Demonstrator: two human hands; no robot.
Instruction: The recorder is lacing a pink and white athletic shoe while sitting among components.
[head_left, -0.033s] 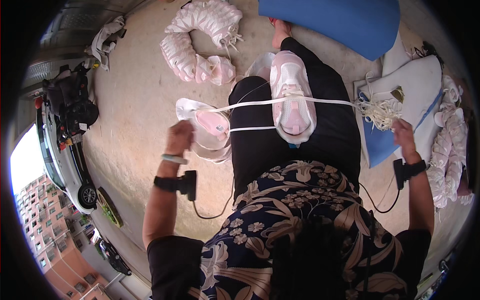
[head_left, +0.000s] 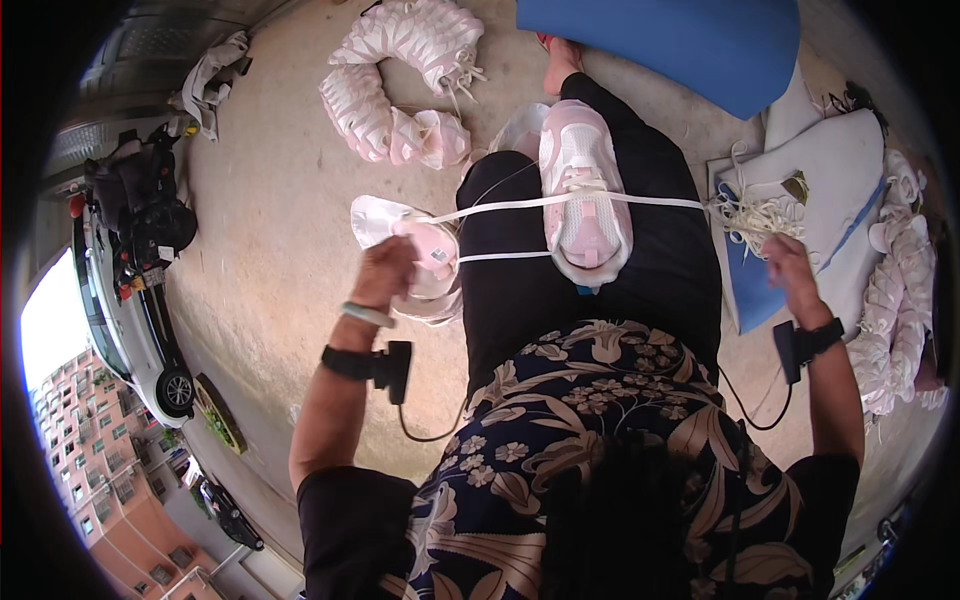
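Note:
On my black-trousered lap lies a white-and-pink sneaker (head_left: pixel 585 225), its toe pointing away from me. A flat white lace (head_left: pixel 505 206) stretches across it to both sides, and a second lace length (head_left: pixel 507 257) runs left from its opening. My left hand (head_left: pixel 385 272), fingers bent and blurred, is over the edge of a pink-and-white shoe piece (head_left: pixel 428 245) left of my knee. Near a tangled heap of cream laces (head_left: pixel 755 222), my right hand (head_left: pixel 793 272) is raised with its fingers apart. No lace is visibly gripped by it.
Rows of pink-and-white shoe uppers lie in a curve (head_left: pixel 365 110) at the far left and in a pile (head_left: pixel 890 310) at the right. A blue sheet (head_left: pixel 670 45) is ahead, a white-and-blue mat (head_left: pixel 835 170) right. Cables (head_left: pixel 432 438) hang from both wrist straps.
My left hand has moved right, onto the shoe piece beside my knee. My right hand has shifted slightly left, toward my lap. The sneaker stays nearly in place.

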